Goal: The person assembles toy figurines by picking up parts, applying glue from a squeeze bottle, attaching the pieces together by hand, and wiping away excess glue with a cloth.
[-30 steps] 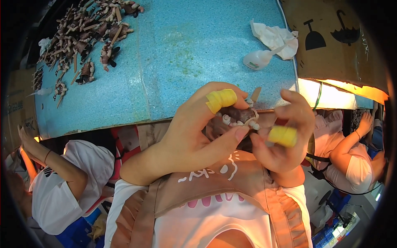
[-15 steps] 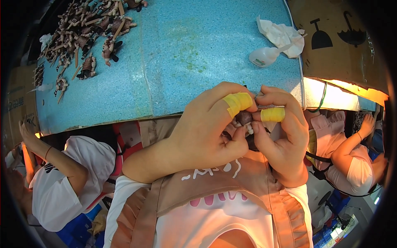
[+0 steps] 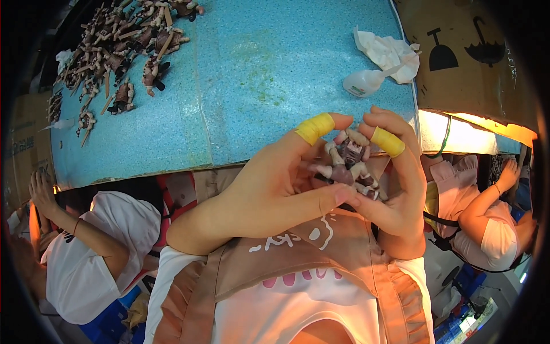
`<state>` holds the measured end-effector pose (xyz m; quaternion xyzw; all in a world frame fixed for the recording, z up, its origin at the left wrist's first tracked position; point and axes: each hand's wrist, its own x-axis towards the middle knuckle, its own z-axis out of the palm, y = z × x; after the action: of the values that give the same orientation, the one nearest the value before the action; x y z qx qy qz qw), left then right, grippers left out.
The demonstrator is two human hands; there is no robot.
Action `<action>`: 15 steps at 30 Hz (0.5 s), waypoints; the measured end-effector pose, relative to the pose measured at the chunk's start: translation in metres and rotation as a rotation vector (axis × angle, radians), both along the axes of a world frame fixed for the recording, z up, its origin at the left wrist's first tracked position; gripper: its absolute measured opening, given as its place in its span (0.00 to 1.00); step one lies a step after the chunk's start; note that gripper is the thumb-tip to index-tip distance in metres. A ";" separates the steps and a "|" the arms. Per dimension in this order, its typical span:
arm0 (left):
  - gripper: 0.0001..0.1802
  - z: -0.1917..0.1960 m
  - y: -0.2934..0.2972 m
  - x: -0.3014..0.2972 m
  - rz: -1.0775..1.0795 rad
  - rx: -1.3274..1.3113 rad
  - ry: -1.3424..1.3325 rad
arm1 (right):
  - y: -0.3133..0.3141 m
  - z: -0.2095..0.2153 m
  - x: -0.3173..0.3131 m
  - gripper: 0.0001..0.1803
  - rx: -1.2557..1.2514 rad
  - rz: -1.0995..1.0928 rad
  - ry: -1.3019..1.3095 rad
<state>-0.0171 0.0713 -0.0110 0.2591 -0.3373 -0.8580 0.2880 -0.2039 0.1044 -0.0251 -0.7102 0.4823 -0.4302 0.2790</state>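
Note:
A small toy figurine in brown and cream is held up between my two hands, just off the table's near edge. My left hand, yellow tape round its index finger, curls about the figurine's left side, its thumb across the lower part. On the other side my right hand, also with a taped index finger, pinches the lower part by the thumb, its index finger raised beside the head. My palms partly hide the figurine's left and lower parts.
A heap of similar figurines covers the far left of the blue table. Far right are a white squeeze bottle, crumpled tissue and a cardboard box. Co-workers sit left and right.
My fingers have loosened and spread from a tight pinch, and the figurine has turned so its head and body show. The left person's hand has shifted a little.

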 end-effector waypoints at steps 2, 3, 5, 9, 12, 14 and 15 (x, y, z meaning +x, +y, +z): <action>0.33 -0.007 -0.001 0.002 -0.027 -0.061 -0.009 | -0.001 -0.002 -0.003 0.35 0.004 0.059 0.032; 0.34 -0.010 -0.001 0.002 -0.055 -0.122 -0.019 | 0.000 -0.006 -0.003 0.35 0.029 0.089 -0.089; 0.35 -0.009 -0.002 0.002 -0.041 -0.156 -0.031 | 0.001 -0.008 -0.003 0.35 0.055 0.118 -0.210; 0.36 -0.004 0.000 0.001 0.032 -0.003 -0.003 | 0.009 -0.001 0.015 0.35 0.211 0.000 -0.438; 0.37 -0.006 -0.001 0.002 0.017 -0.149 -0.068 | 0.006 0.000 0.009 0.36 0.254 -0.012 -0.416; 0.37 -0.005 -0.002 0.004 -0.011 -0.164 -0.077 | 0.001 -0.003 0.003 0.36 0.208 0.081 -0.285; 0.37 -0.005 -0.002 0.004 -0.040 -0.177 -0.085 | -0.001 -0.007 0.002 0.36 0.099 0.110 -0.253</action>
<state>-0.0128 0.0692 -0.0155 0.2620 -0.4290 -0.8186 0.2781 -0.2020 0.1037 -0.0319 -0.6611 0.4244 -0.4760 0.3954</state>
